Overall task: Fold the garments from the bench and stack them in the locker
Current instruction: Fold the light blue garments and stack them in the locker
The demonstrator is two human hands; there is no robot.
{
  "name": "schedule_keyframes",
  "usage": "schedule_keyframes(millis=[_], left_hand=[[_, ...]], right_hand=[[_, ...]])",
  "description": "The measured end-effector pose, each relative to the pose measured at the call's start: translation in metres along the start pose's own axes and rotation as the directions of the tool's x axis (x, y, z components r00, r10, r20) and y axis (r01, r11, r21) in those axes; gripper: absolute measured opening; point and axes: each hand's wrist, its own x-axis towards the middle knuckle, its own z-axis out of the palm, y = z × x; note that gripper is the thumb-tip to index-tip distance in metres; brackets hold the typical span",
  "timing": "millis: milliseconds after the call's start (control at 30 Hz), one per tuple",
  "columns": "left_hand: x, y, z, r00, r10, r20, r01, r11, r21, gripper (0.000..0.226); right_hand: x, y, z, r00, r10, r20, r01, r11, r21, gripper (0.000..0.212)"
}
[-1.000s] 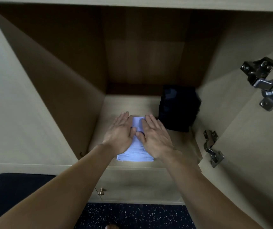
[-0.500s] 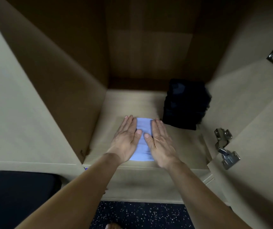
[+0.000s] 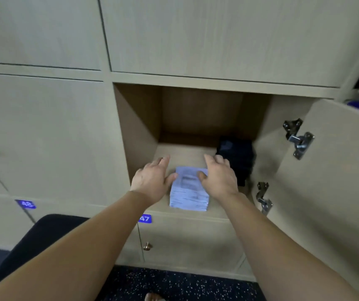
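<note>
Folded light-blue garment [image 3: 189,192] flat at locker [image 3: 135,131] shelf front, folded dark garment [image 3: 237,157] behind-right

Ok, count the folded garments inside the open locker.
2. The light blue folded garment lies at the front of the pale wooden locker; the dark folded bundle sits at the back right and may contain several pieces.

Two hands [image 3: 152,179] [image 3: 220,179], two folded garments [image 3: 189,192] [image 3: 237,155], two hinges [image 3: 298,137] [image 3: 263,197], two number labels [image 3: 26,204] [image 3: 145,218], one open locker [image 3: 139,131]

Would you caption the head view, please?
Left hand and right hand flank a folded light-blue garment in the open locker, beside a dark garment.
</note>
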Motion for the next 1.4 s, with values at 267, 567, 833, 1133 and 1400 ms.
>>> schedule_keyframes(millis=[267, 567, 833, 1133, 1400], left_hand=[[-0.098, -0.023, -0.072, 0.989, -0.087, -0.116, 0.087, 0.996, -0.007, 0.065], [-0.224, -0.092, -0.097, 0.936, -0.313, -0.16, 0.322, 0.946, 0.036, 0.062], [-0.315, -0.16, -0.085, 0.866, -0.485, -0.122, 0.494, 0.868, 0.058, 0.06], [-0.363, -0.238, -0.038, 0.785, -0.62, -0.009, 0.62, 0.784, 0.035, 0.054], [-0.319, -0.278, 0.025, 0.809, -0.585, 0.055, 0.588, 0.806, -0.069, 0.031]], right_hand=[[-0.071, -0.057, -0.056, 0.999, -0.043, 0.003, 0.043, 0.998, 0.04, 0.054], [-0.152, -0.145, -0.034, 0.973, -0.219, 0.078, 0.214, 0.974, 0.073, 0.051], [-0.213, -0.225, 0.028, 0.867, -0.442, 0.228, 0.426, 0.897, 0.12, 0.034], [-0.229, -0.257, 0.106, 0.773, -0.491, 0.402, 0.494, 0.863, 0.105, 0.038], [-0.185, -0.267, 0.166, 0.759, -0.462, 0.459, 0.499, 0.865, 0.045, 0.036]])
